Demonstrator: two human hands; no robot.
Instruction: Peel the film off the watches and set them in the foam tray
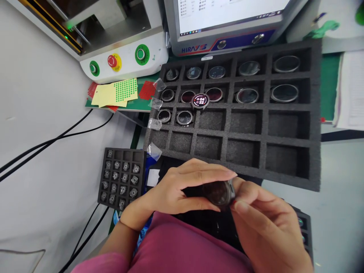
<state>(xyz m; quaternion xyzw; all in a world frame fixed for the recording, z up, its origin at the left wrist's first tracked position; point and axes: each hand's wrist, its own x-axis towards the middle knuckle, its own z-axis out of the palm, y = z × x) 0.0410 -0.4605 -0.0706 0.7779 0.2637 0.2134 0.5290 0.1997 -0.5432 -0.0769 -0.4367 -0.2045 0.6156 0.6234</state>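
Note:
Between the thumb and fingers of my left hand (173, 185) is a round dark watch (217, 193), its face tilted up, held in front of my body. My right hand (264, 212) is closed at the watch's right edge, thumb and index finger pinched together against its side. A tiny red bit shows by the right thumb tip; what the pinch holds is hidden. Just beyond, a black foam tray (244, 163) has round watches in several of its compartments. One lit watch (200, 101) showing 04 22 rests on the dividers.
A smaller black tray (116, 161) of small wrapped parts lies left. Behind stand a monitor (196, 47) and a machine panel with a red stop button (112, 60). Yellow sheets with green dots (125, 91) lie nearby; papers (351, 91) are at right. Black cables (65, 132) run along the left.

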